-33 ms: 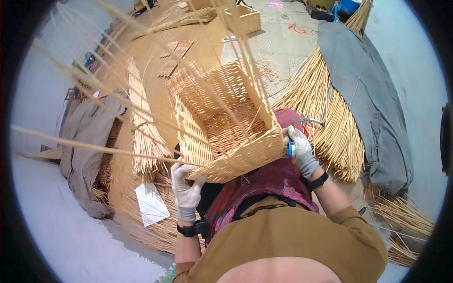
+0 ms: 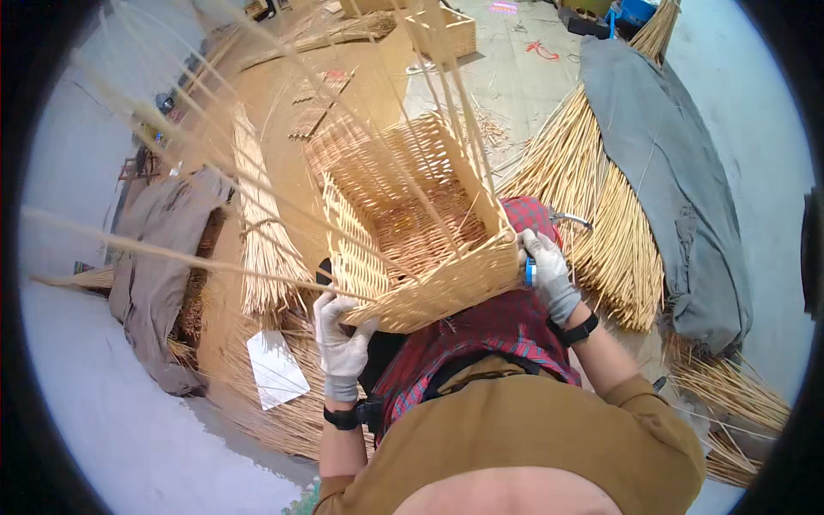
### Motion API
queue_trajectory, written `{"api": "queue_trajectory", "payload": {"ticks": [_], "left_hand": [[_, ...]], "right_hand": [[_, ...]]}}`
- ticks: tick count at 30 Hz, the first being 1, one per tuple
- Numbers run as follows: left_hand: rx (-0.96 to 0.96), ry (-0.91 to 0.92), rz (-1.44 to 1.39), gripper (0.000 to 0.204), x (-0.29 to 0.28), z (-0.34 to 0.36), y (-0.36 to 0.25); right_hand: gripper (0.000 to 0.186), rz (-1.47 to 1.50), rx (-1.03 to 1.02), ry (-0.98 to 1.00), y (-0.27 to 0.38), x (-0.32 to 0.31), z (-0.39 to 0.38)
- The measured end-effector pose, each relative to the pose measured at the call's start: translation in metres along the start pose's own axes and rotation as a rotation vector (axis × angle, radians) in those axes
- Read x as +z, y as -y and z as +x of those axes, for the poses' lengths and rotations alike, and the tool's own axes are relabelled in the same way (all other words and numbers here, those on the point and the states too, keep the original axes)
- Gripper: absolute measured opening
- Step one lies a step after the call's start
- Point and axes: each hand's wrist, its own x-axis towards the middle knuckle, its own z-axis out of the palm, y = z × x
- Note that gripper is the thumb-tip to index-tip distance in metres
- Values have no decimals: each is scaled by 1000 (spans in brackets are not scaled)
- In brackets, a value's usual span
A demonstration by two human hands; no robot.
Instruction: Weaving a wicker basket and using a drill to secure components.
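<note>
A rectangular wicker basket (image 2: pixel 451 287) rests over my lap, tilted, its inside showing. Long loose canes stand up from its edges and fan out to the left and up. My left hand (image 2: pixel 343 339), in a pale glove, grips the near left corner with the thumb on the near wall. At the near right corner, my gloved right hand (image 2: pixel 549 270) is closed on the basket's side; some of its fingers are hidden behind the weave. A small blue and white thing (image 2: pixel 529 272) shows at the right palm, its kind unclear.
A large bundle of peeled canes (image 2: pixel 622 249) lies to the right, partly under a grey cloth (image 2: pixel 687 197). Left are a tied cane bundle (image 2: pixel 257 223), another grey cloth (image 2: pixel 154 275) and a white sheet (image 2: pixel 276 371). Farther off sits another wicker basket (image 2: pixel 455 36).
The basket has shifted very slightly, and its loose canes have swayed a little to the right. Both hands keep their hold on it.
</note>
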Motion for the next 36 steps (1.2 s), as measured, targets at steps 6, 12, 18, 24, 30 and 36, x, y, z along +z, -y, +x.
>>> {"api": "queue_trajectory", "payload": {"ticks": [6, 12, 18, 24, 30, 36], "left_hand": [[-127, 40, -244, 46, 4, -11, 10], [-301, -10, -310, 46, -4, -13, -2], [-168, 24, -98, 50, -31, 14, -25], [-134, 162, -179, 45, -38, 75, -24], [-148, 354, -170, 42, 0, 169, 2], [-228, 480, -96, 44, 44, 260, 59]], "right_hand": [[31, -227, -8, 11, 2, -1, -26], [34, -393, -116, 57, 11, 15, -37], [34, -547, -435, 173, 42, 20, -47], [33, -329, -574, -6, 55, -54, 39], [35, -1119, 82, -466, -47, -209, 144], [33, -1230, 440, -618, -114, -283, 208]]}}
